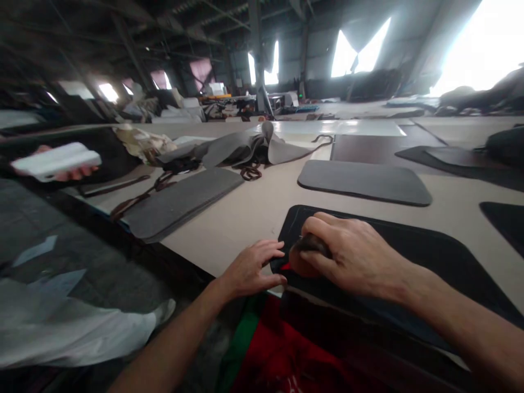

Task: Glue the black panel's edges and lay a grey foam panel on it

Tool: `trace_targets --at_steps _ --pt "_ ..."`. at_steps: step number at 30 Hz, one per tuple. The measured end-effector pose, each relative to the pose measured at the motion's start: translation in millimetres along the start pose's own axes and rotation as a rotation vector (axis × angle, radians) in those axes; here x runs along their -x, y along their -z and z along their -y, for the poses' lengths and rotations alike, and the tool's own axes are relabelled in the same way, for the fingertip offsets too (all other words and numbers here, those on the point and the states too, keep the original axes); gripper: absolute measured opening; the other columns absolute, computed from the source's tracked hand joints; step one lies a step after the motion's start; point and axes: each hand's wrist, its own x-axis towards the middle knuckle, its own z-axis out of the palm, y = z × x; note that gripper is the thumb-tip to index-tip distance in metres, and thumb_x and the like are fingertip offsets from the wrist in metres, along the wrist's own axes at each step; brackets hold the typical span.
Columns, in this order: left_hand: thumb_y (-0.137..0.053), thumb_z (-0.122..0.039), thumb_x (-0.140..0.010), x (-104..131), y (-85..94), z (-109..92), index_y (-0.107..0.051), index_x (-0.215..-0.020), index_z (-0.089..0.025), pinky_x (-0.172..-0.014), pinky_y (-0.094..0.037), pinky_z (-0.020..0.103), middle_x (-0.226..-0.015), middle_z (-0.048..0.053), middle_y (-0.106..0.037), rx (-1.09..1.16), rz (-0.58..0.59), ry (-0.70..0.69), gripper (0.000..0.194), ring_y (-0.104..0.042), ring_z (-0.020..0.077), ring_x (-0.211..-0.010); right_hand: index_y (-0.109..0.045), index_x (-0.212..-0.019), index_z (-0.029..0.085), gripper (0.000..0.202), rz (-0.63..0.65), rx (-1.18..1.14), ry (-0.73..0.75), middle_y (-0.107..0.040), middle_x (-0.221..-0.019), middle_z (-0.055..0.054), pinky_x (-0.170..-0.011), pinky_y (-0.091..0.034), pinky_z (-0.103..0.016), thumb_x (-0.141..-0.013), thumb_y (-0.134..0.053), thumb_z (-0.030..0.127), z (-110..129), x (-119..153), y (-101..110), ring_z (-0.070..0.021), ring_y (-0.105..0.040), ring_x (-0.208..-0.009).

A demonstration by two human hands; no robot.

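Note:
A black flat panel with rounded corners [413,240] lies along the near edge of the table. Over its left end, my right hand [347,251] is wrapped round a dark brown, rounded wooden-looking tool [301,262]; its underside is hidden, so I cannot tell its exact kind. A small red patch [285,267] shows beside the tool. My left hand [256,267] is open, fingers apart, at the panel's left edge near the corner. Behind the black panel lies a grey rounded panel [364,183].
A stack of grey panels [184,204] lies to the left on the pale table [221,240]. Crumpled grey sheets [262,147] and brown strips [131,204] sit behind. At far left another person's hand [76,173] holds a white block-like object [57,160].

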Motion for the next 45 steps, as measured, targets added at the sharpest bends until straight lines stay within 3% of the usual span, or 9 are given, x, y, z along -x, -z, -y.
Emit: trace_targets --at_steps 17,26,39,45 --pt "-0.087 -0.033 -0.077 0.0 -2.1 4.0 -0.063 -0.121 -0.022 -0.114 -0.042 0.046 -0.142 0.007 -0.055 -0.033 -0.017 -0.012 0.051 -0.050 0.0254 -0.133 -0.054 -0.092 0.022 0.007 -0.008 0.015 -0.035 -0.059 -0.086 0.000 -0.061 -0.025 -0.030 -0.088 -0.053 0.028 -2.7 4.9 7.0 -0.0175 -0.052 -0.070" --pt "-0.079 -0.024 -0.081 -1.3 2.5 -1.6 -0.061 -0.126 -0.024 -0.118 -0.038 0.046 -0.147 0.006 -0.051 -0.019 0.038 0.015 0.049 -0.045 0.0248 -0.137 -0.055 -0.094 0.021 0.009 0.004 0.015 -0.034 -0.061 -0.089 -0.002 -0.061 -0.025 -0.030 -0.089 -0.053 0.028 0.8 6.7 7.6 -0.0182 -0.055 -0.073" --pt "-0.071 -0.038 -0.087 -1.9 5.4 -2.0 -0.061 -0.125 -0.027 -0.116 -0.040 0.047 -0.146 0.002 -0.051 -0.037 0.050 0.028 0.040 -0.046 0.0247 -0.135 -0.055 -0.094 0.021 0.011 0.030 0.096 -0.097 -0.064 -0.090 -0.002 -0.061 -0.025 -0.030 -0.090 -0.055 0.031 -15.8 31.0 25.9 -0.0197 -0.059 -0.077" --pt "-0.067 -0.043 -0.090 -2.0 5.1 -0.6 -0.061 -0.126 -0.026 -0.117 -0.039 0.048 -0.147 0.004 -0.051 -0.055 0.049 0.017 0.041 -0.046 0.0257 -0.135 -0.054 -0.095 0.020 0.010 -0.019 0.077 -0.079 -0.064 -0.092 -0.003 -0.061 -0.025 -0.029 -0.089 -0.053 0.029 -10.5 30.4 18.3 -0.0191 -0.058 -0.077"
